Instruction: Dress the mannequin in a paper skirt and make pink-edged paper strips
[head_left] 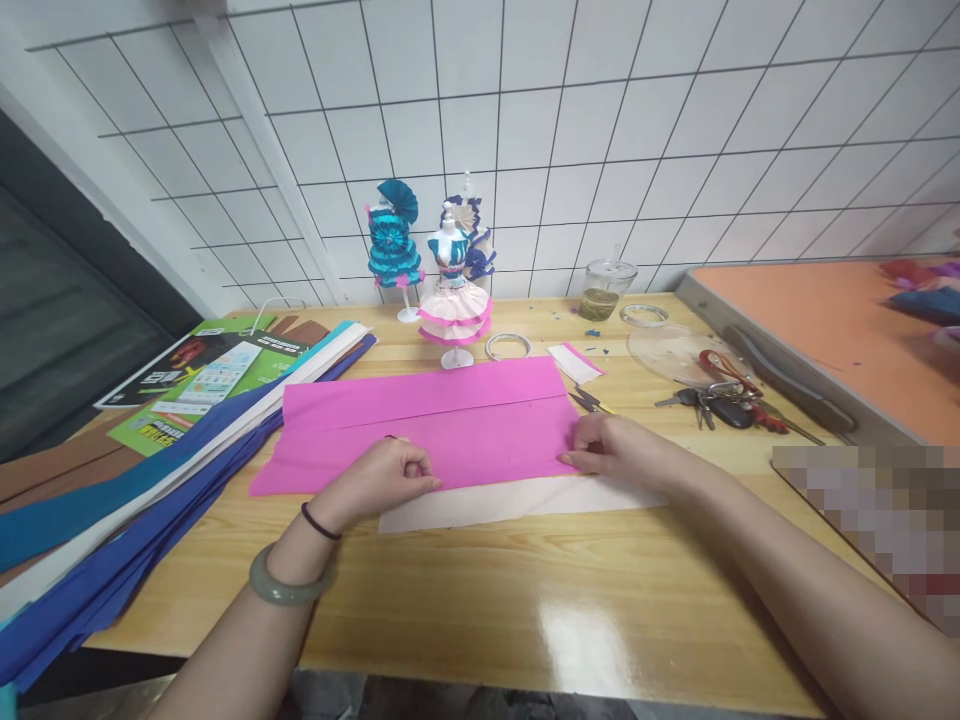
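Observation:
A wide sheet of pink crepe paper (450, 430) lies across the table with a crease or overlap line along its upper part. Beneath its near edge shows a strip of white crepe paper (480, 507). My left hand (386, 472) is closed, thumb and fingers pinching at the pink paper's near edge. At the right end of the sheet, my right hand (607, 447) has thumb and forefinger pinched on the pink paper's corner. Scissors (589, 401) lie just beyond my right hand, partly hidden by the paper. Behind the sheet stands a mini dress form (454, 290) in a pink-and-white paper skirt.
Two more dressed forms, one teal (394, 240), stand near the tiled wall. Blue, white and brown paper strips (187, 470) and booklets (202, 370) cover the left. Rightward are tape rings, keys (720, 405), a lidded cup (602, 290) and an orange-topped surface (810, 330).

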